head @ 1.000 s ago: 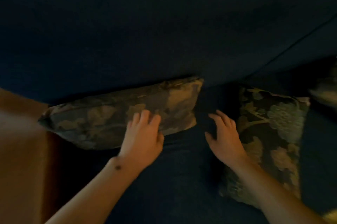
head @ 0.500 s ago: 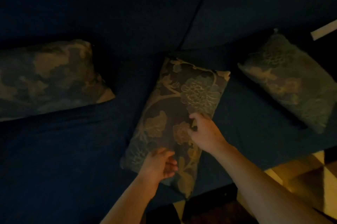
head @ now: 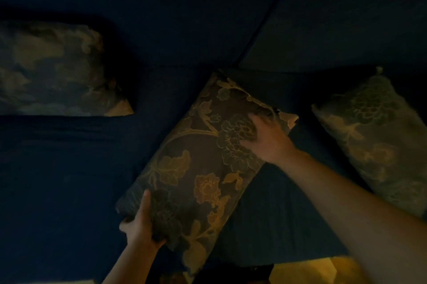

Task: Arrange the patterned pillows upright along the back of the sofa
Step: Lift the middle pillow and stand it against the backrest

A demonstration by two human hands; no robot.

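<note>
On the dark blue sofa (head: 69,179), a flowered pillow (head: 53,71) leans against the backrest at the seat's far left end. The middle pillow (head: 196,161) lies slanted across the seat, one corner at the front edge, another near the backrest seam. The left hand (head: 141,226) is clamped on its near left corner, thumb on top. The right hand (head: 265,138) grips its far right edge, fingers dug into the fabric. A third pillow (head: 374,135) lies tilted at the seat's right end.
</note>
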